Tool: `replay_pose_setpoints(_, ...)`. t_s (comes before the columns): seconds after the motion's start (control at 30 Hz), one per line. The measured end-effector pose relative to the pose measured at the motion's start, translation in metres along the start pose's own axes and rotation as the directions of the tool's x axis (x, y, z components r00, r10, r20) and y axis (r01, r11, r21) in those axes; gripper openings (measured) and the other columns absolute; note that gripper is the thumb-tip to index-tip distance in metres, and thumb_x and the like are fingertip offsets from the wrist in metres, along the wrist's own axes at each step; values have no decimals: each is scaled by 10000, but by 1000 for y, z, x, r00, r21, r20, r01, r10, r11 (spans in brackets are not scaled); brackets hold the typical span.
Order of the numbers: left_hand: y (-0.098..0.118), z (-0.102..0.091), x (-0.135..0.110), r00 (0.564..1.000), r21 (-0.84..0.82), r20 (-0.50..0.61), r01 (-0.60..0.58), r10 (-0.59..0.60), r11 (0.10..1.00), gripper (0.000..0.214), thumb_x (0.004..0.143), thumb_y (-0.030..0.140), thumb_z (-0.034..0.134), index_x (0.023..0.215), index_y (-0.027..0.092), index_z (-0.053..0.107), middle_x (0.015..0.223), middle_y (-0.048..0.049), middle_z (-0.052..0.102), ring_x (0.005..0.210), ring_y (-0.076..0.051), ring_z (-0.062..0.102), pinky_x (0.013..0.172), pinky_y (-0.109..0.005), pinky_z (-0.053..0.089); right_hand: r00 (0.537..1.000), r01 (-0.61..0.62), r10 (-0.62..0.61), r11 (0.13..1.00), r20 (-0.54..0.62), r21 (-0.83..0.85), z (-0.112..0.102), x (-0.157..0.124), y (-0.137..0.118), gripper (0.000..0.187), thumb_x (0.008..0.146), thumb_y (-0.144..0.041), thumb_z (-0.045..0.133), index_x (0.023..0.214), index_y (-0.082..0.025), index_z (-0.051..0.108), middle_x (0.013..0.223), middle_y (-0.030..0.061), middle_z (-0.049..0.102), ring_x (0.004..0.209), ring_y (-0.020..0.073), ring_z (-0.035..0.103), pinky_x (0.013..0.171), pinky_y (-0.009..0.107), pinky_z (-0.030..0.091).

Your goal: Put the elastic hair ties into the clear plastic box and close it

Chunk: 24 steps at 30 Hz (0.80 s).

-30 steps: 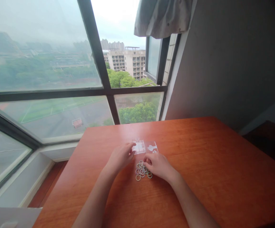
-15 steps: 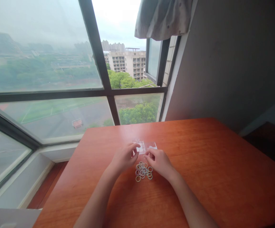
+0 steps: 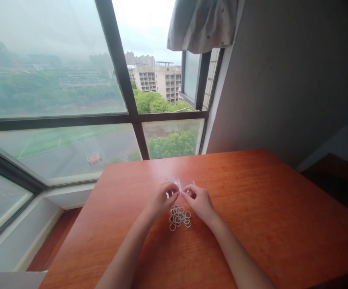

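My left hand (image 3: 163, 200) and my right hand (image 3: 200, 201) are raised over the table with their fingertips meeting. Thumb and forefinger of each are pinched together. Whatever lies between the fingertips is too small to make out. Just below the hands is a loose pile of small pale rings (image 3: 179, 217), several of them overlapping. Behind the left fingers, a clear plastic case (image 3: 176, 182) with small parts shows in part. Another clear plastic piece (image 3: 194, 182) pokes out behind my right hand, mostly covered by it.
The reddish-brown wooden table (image 3: 267, 216) spreads out around the hands. Dark-framed windows (image 3: 134, 118) stand along its far and left sides. A grey curtain (image 3: 202, 28) hangs above an opened pane, and a grey wall (image 3: 282, 80) rises at the right.
My hands have come together: the left fingers have closed to a pinch and moved right, the right fingertips have risen slightly to meet them. The camera view has shifted a little. The ring pile stays put.
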State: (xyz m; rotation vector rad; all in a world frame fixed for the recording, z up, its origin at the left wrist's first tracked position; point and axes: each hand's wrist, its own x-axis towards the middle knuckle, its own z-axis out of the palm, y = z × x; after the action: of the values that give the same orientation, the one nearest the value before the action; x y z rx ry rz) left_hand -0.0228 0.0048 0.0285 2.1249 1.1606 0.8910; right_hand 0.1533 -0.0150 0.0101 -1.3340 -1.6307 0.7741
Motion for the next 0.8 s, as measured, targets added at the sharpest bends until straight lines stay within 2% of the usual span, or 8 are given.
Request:
replay_pose_setpoints(0.33, -2, -6, 1, 999, -23, 23, 29, -28, 999, 156, 836, 270, 562, 766, 158, 645, 705, -20, 644, 633, -107, 556, 562, -200, 429, 999, -46, 46, 999, 13, 17, 3, 2, 4, 193, 777, -369, 591, 730, -187, 635, 543, -35, 512, 528, 122, 465, 524, 228, 360)
replay_pose_setpoints(0.43, -7, -9, 1, 992, 19, -105, 69, -67, 997, 155, 834, 282, 563, 771, 168, 648, 706, -15, 652, 631, -111, 563, 567, -206, 433, 998, -54, 54, 999, 24, 1, 3, 2, 5, 186, 780, -363, 571, 741, -192, 632, 550, -35, 524, 535, 124, 481, 530, 228, 367)
replay_pose_setpoints(0.57, -18, -10, 1, 951, 91, -292, 131, -99, 987, 149, 838, 291, 563, 802, 176, 651, 733, -13, 657, 638, -116, 568, 599, -225, 440, 998, -62, 62, 998, 23, 2, 2, 3, 6, 162, 774, -335, 566, 761, -194, 645, 557, -38, 530, 539, 123, 493, 537, 227, 368)
replay_pose_setpoints(0.67, -29, -4, 2, 929, 111, -351, 165, -117, 980, 156, 843, 304, 558, 823, 181, 651, 754, -10, 655, 637, -116, 567, 615, -232, 441, 997, -72, 72, 997, 35, -11, 3, 3, 7, 145, 765, -319, 573, 752, -195, 647, 557, -40, 539, 542, 122, 500, 544, 226, 372)
replay_pose_setpoints(0.8, -44, 3, 6, 911, 82, -376, 217, -171, 973, 185, 832, 336, 563, 845, 181, 664, 768, -16, 660, 617, -119, 570, 606, -235, 448, 997, -59, 60, 998, 47, -30, 4, 3, 8, 140, 769, -306, 575, 753, -190, 652, 559, -39, 553, 539, 118, 503, 551, 222, 378)
